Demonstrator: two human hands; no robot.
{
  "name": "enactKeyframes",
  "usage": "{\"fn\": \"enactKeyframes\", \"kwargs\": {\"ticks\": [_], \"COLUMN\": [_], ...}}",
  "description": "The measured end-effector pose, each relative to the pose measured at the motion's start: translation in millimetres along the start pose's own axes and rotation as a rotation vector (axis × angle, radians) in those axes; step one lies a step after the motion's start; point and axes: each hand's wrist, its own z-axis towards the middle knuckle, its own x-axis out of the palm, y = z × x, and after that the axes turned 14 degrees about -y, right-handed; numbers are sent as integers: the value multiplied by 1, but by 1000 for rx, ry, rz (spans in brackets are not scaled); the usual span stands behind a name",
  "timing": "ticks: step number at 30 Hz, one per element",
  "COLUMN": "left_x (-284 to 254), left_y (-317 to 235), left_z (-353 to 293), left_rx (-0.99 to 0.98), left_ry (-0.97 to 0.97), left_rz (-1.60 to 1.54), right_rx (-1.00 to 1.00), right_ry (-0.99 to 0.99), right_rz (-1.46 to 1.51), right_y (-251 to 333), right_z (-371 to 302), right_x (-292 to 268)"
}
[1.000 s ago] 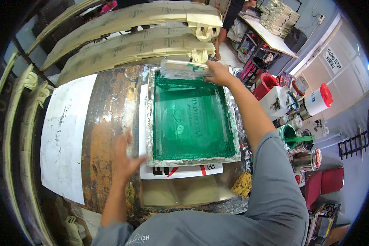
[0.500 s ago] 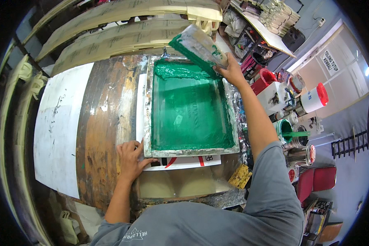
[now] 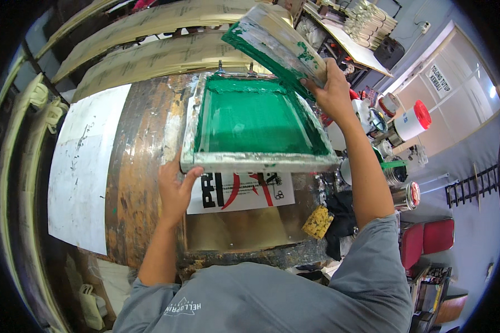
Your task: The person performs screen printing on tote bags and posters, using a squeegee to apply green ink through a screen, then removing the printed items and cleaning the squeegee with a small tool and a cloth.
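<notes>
A wooden-framed printing screen [image 3: 261, 160] is tilted, its near edge raised off the table and its far edge by small metal clamps [image 3: 220, 66]. Green ink [image 3: 250, 119] coats its mesh, thickest along the far side. My left hand [image 3: 174, 191] is closed on the frame's near left corner, thumb on the near face. My right hand [image 3: 334, 91] grips a wide squeegee [image 3: 278, 41] above the frame's far right, its lower edge loaded with green ink. Beneath the screen lies a white sheet [image 3: 286, 200] with black and red print, its far part hidden.
White paper [image 3: 83, 166] covers the left of the stained wooden table [image 3: 136, 166]. Near the right edge sit a yellow sponge [image 3: 318, 222] and a black cloth [image 3: 341, 213]. Ink tubs and cans [image 3: 408, 195] stand farther right. Racks of cream bags [image 3: 150, 61] line the back and left.
The screen's near edge has risen with my left hand, uncovering more of the printed sheet. My right hand has moved slightly up and right with the squeegee.
</notes>
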Motion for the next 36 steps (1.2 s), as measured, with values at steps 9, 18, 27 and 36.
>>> {"fn": "enactKeyframes", "kwargs": {"ticks": [9,18,27,36], "left_x": [21,25,21,18], "left_y": [-53,-55,-64,-81], "left_z": [61,61,51,27], "left_rx": [-193,-93,-239,-502], "left_ry": [-130,-183,-91,5], "left_rz": [-437,-485,-529,-749], "right_rx": [-102,-225,-303,-261], "right_ry": [-165,-309,-274,-267], "right_rz": [-26,-88,-118,-59], "right_y": [34,52,78,65], "right_z": [-4,-37,-79,-139], "right_x": [-51,-70,-79,-71]}}
